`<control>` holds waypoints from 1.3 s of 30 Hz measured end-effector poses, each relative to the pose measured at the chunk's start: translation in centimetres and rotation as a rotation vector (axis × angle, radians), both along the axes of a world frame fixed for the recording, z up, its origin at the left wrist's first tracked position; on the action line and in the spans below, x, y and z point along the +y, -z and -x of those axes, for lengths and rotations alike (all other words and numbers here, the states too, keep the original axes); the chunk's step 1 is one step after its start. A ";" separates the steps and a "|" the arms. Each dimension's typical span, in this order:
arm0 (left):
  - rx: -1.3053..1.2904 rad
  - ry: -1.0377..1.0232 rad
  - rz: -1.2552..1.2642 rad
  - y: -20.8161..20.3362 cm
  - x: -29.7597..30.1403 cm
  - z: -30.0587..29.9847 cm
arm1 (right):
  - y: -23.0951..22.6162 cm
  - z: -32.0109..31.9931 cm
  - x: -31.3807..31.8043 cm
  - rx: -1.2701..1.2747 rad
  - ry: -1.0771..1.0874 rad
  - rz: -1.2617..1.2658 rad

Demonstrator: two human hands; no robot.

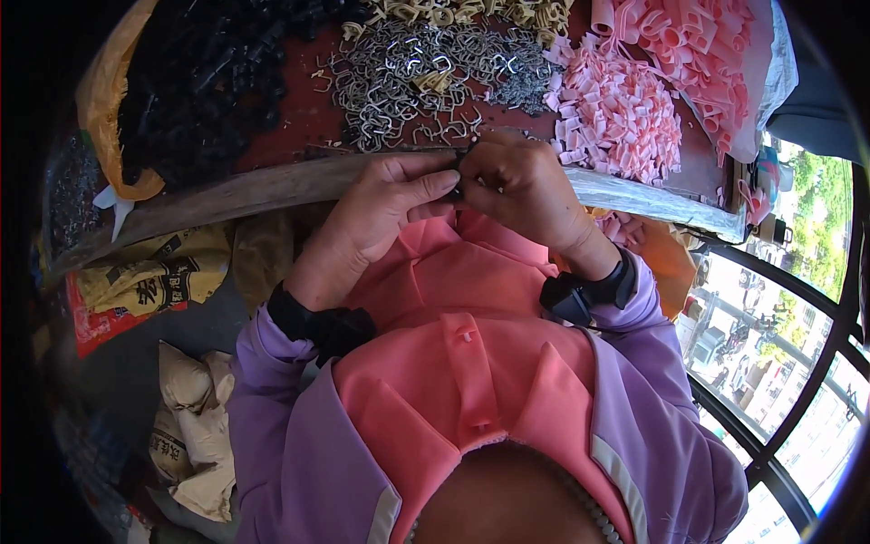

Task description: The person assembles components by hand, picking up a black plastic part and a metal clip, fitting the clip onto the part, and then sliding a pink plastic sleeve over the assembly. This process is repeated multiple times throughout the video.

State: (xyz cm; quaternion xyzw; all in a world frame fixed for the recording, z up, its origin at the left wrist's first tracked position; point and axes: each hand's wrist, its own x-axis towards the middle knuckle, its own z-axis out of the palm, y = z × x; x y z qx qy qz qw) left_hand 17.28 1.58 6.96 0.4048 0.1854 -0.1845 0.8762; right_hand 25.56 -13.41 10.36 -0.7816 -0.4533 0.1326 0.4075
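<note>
My left hand [385, 199] and my right hand [526, 186] meet at the front edge of the work table. Fingers of both are closed in a pinch around a small black piece [459, 172], mostly hidden between them; its exact kind does not show. Just beyond my hands lies a heap of bent silvery metal hooks [390, 86]. Beside it is a patch of tiny grey metal parts [528, 83]. Small pink plastic pieces [616, 118] are heaped to the right, and a large pile of black plastic parts [208, 82] covers the left.
Beige plastic parts [462, 11] sit at the back, and larger pink parts [693, 41] in a bag at far right. A worn wooden edge [263, 190] borders the table. Yellow sacks [163, 263] and a pale sack [195, 408] lie below left; a window [752, 335] is at right.
</note>
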 end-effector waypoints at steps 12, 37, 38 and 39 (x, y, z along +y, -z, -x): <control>-0.011 -0.062 0.109 0.1 1.1 -0.1 | 0.7 -1.2 1.3 -0.013 -0.086 -0.055; -0.056 -0.127 0.180 0.6 2.8 0.9 | 4.3 -5.4 2.4 -0.632 0.172 0.309; -0.046 -0.140 0.174 0.6 2.7 1.0 | 4.6 -5.3 2.5 -0.598 0.173 0.343; -0.036 -0.151 0.168 0.7 2.7 1.1 | 4.8 -5.2 2.6 -0.606 0.174 0.335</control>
